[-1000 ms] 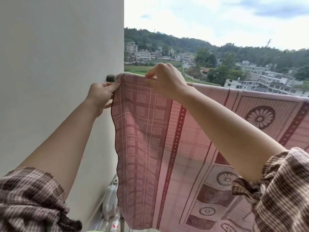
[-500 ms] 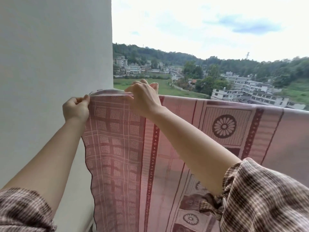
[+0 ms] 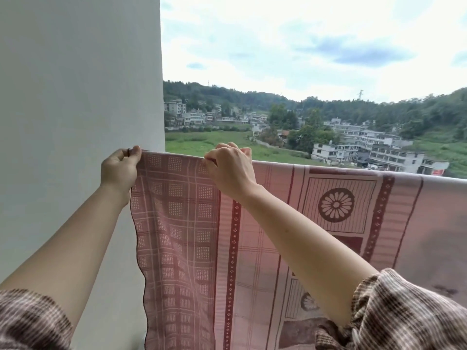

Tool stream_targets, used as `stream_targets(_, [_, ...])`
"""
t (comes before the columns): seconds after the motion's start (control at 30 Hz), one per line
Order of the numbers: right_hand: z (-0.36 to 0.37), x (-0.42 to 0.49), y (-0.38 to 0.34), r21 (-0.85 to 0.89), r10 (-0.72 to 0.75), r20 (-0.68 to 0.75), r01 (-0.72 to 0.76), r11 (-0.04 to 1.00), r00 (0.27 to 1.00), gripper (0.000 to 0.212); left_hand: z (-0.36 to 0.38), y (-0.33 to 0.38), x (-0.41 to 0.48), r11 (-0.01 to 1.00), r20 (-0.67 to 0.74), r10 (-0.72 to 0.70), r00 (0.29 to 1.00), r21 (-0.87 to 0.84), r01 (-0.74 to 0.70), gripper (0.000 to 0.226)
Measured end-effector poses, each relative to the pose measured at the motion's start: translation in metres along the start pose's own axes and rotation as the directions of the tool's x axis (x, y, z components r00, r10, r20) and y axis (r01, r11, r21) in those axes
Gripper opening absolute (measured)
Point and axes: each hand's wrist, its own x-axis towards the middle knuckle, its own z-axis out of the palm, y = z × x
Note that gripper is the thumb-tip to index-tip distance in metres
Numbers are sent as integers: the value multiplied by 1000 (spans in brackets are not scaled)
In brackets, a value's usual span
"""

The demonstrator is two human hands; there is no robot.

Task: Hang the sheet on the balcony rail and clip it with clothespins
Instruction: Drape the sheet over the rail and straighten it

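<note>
Sheet (image 3: 192, 236) is already up, from where I stand. The pink patterned cloth is draped over what must be the balcony rail and falls in a broad curtain on the near side. The rail itself is covered by the fold, so I cannot see it. The cloth's end edge hangs just beside the white wall (image 3: 75, 84), and the rest runs away from the wall along the top line and out of view.

The person's left grip (image 3: 118, 170) is nearest the wall. Its fingers are curled in, pinching the top corner of the sheet. The right grip (image 3: 230, 170) sits farther from the wall on the same top fold. Its fingers hook over the cloth and the thumb is tucked under, so it too is pinching the sheet. The stretch of cloth between the two lies fairly flat and taut, while lower down near the wall it ripples a little. Both checked sleeves (image 3: 394, 311) are pushed back from the forearms.

As I judge it, the hanging half of the job is nearly done. The sheet is over the rail and the end by the wall is being squared up. The clipping half looks untouched. I see no clothespins on the fold, in either grip, or anywhere by the wall. One grip will have to let go to fetch a pin while the other holds the corner. With open air beyond the wall, a loose end could slide or lift before it is pinned.
</note>
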Motion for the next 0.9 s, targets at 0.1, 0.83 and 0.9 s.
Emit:
stream_targets(0.1, [2, 14, -3, 8, 34, -50, -34, 999, 998, 21, 2, 12, 17, 1000, -42, 4, 999, -31, -5, 27])
stream_targets(0.83, [11, 21, -13, 75, 57, -29, -55, 996, 998, 33, -25, -44, 7, 983, 82, 4, 997, -184, 11, 17])
stream_targets(0.9, [12, 23, -15, 74, 50, -28, -48, 996, 998, 34, -17, -44, 9, 978, 9, 0, 1000, -208, 2, 13])
